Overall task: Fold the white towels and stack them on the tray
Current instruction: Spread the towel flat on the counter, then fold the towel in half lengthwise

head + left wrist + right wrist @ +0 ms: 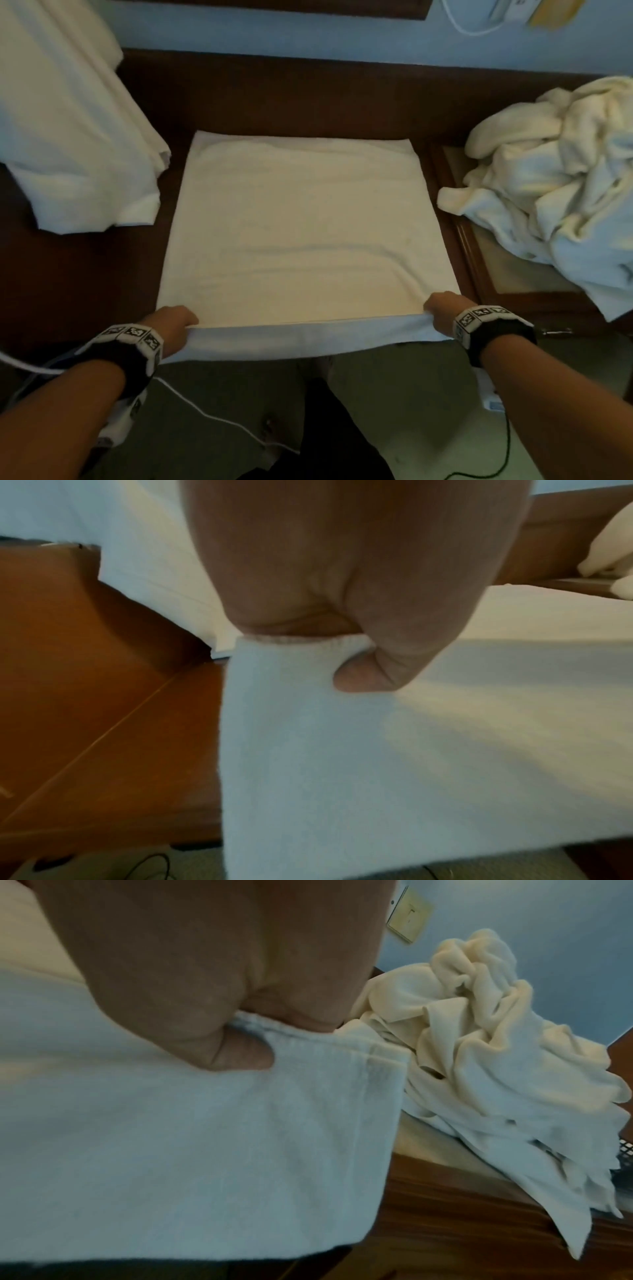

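hands pinch towel | crumpled pile on tray

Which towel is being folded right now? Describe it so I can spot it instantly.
On the dark wooden table, look at the middle, straight ahead of the person. The spread towel lies flat there, its near edge pinched by the left hand and right hand. Unlike the crumpled pile at right, it is smooth and square.
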`<state>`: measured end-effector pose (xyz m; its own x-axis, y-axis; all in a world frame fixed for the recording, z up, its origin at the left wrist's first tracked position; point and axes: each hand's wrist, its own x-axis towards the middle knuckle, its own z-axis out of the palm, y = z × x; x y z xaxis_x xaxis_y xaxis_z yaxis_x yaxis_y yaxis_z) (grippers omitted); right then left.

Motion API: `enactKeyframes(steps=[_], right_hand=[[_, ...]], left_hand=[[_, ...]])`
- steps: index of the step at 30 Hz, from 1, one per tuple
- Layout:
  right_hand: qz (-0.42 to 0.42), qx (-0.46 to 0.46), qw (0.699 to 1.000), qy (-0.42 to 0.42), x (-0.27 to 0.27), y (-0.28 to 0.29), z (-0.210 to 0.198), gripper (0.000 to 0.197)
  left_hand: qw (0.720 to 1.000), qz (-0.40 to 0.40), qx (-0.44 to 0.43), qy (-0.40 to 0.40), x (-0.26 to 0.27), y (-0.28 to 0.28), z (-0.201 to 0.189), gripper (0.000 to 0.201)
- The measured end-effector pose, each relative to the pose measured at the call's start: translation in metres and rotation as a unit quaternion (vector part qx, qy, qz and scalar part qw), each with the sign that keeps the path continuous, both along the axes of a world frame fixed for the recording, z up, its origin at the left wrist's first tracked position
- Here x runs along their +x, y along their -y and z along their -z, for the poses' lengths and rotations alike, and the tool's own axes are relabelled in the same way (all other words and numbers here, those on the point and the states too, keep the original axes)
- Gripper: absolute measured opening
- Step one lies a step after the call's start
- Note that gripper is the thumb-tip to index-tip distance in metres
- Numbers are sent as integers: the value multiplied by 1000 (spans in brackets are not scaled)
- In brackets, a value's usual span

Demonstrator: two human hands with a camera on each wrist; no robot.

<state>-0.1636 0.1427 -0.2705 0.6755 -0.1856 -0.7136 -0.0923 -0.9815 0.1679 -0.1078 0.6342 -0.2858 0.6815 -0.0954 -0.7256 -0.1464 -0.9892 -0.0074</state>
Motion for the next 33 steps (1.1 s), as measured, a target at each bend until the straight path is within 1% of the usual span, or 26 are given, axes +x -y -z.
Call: enactKeyframes(steps=[3,5,9,13,14,18,23,27,29,30,31,32,33], right_hand=[[-11,-12,999,41,19,7,-5,28],[-22,-20,997,64,37,9,-7,25],[-15,-10,997,77,80,20,-4,21],[-12,-6,997,70,128,32,-1,27],[-11,-5,997,72,140,35,-1,28],[-4,1,996,86,184,43,3,28],[5,5,996,92,234,50,12,25],[7,2,996,91,258,51,21,16],[26,0,994,104,255,51,27,17],[27,-11,993,115,251,51,29,19],[16,-24,990,140,245,51,32,23],[-3,-40,983,181,236,51,35,28],[-11,-44,971,233,227,48,38,34]], left_hand=[[999,-26,-7,33,23,2,-4,36],[998,-33,-19,44,41,6,-8,27],[997,-33,-27,62,89,7,-8,20],[995,-47,-30,79,142,5,0,34],[995,-47,-34,83,154,6,1,34],[991,-54,-55,111,192,19,1,24],[987,-75,-43,138,228,30,5,26],[984,-90,-25,153,241,39,12,24],[973,-81,-10,214,236,45,17,14],[963,-66,-2,260,229,46,22,16],[955,-61,6,290,219,48,26,31],[952,-65,-2,299,207,51,30,48],[949,-68,-28,307,192,53,35,59]])
